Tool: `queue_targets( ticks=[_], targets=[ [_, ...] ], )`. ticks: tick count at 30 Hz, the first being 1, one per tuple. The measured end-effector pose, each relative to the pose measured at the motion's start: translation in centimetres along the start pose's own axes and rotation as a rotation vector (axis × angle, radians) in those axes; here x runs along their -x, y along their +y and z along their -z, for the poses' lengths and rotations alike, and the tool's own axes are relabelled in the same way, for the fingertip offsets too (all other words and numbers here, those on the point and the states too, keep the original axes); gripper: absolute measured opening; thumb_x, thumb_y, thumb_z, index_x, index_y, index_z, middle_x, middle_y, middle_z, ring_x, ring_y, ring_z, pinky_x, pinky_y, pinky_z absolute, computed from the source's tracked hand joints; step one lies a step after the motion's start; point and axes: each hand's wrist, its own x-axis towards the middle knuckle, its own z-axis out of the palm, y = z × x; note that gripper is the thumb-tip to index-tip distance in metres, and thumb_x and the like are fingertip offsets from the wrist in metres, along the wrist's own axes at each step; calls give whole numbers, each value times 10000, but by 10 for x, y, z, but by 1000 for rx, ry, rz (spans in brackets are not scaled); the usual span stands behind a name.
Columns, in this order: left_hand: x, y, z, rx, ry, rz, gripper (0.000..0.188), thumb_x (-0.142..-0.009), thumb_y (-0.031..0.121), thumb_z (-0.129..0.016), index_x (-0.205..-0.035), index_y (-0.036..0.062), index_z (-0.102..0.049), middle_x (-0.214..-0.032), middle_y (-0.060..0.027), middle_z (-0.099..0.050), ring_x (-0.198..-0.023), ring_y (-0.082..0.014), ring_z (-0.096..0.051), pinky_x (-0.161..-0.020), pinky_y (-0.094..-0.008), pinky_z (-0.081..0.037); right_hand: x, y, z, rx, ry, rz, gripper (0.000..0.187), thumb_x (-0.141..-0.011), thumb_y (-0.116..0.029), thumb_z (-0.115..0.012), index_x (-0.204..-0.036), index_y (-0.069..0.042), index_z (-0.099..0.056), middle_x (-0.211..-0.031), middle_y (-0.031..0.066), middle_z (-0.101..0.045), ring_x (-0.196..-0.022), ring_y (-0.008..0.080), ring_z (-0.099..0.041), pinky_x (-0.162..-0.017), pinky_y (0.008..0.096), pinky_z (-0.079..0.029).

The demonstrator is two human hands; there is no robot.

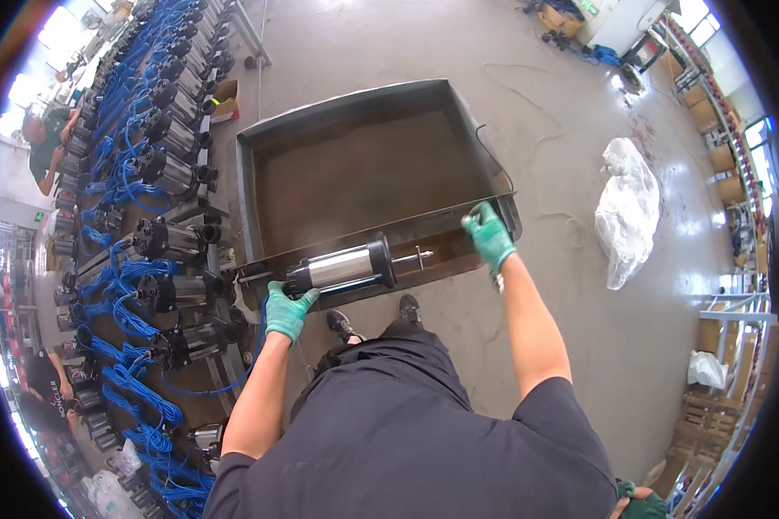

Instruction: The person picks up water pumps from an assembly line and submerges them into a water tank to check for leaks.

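A pump (342, 266) with a silver cylindrical body and black ends lies on its side across the near ledge of a large dark tank. From its right end sticks out a metal shaft (412, 257) with a short crosspiece. Gloved in green, my left hand (287, 313) grips the black left end of the pump, its thumb against the underside. My right hand (491, 235), in a matching glove, is held above the tank's near right corner, apart from the shaft. Its fingers are curled; a small shiny bit shows by them, too small to name.
The tank (249, 203) has a brown bottom. On the left, a long rack holds several similar pumps (171, 169) with blue cables (134, 316). White plastic sheeting (627, 212) lies on the floor to the right. Other people (45, 143) stand beyond the rack.
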Motion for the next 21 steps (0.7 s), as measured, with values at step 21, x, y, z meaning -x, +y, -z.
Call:
queue_targets(
  ticks=[21],
  targets=[
    [-1,-2,7,-70,-71,47,802,-654,423,-955,-1161,-39,-540,-1074,-208,-721,-979,-324,-702,-882,-397,-549,34,-14,-76,-627,-267,-457,229,-872,-128,-466,-681,-132,-593,-548,-1,-485,-394,101,-374,-383,270,-236]
  ],
)
